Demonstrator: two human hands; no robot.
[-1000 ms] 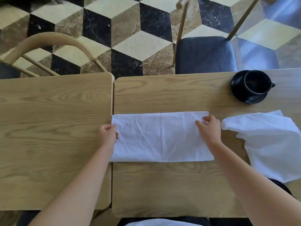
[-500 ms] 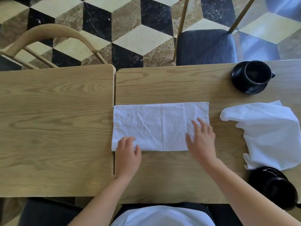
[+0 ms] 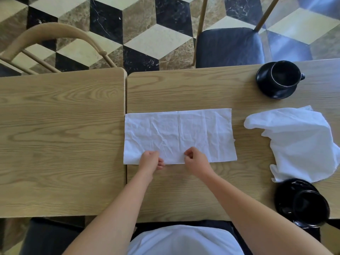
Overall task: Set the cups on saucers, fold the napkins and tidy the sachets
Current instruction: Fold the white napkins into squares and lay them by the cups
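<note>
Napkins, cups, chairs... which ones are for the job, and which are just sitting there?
For the job:
flat napkin, pinched at its near edge by the left hand and right hand
crumpled napkin
far cup on its saucer
near cup on its saucer

Just there:
tables
chairs
No sachets are in view.

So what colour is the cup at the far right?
Black cup, on a black saucer; head view.
</note>
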